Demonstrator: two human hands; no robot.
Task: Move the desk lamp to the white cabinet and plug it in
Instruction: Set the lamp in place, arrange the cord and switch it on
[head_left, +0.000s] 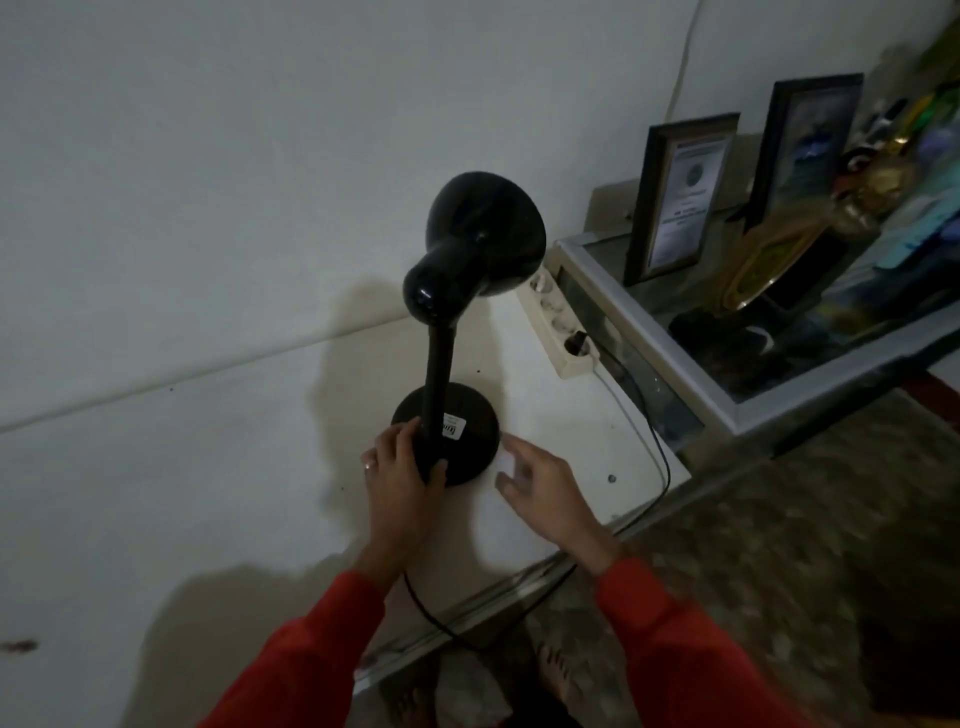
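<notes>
A black desk lamp (457, 291) stands upright on the white cabinet top (561, 431), its round base (467, 421) next to the wall. My left hand (400, 478) grips the front-left rim of the base. My right hand (540, 493) hovers just right of the base, fingers spread, holding nothing. A white power strip (558, 325) lies at the cabinet's far right edge with a black plug (576, 342) in its nearest socket. A black cord (654, 447) runs from that plug along the cabinet's edge and back under my left wrist.
A glass-topped stand (737, 410) adjoins the cabinet on the right, holding two framed pictures (675, 197), a gold plate (769, 265) and colourful clutter. White wall fills the left. Patterned floor (779, 545) and bare feet show below.
</notes>
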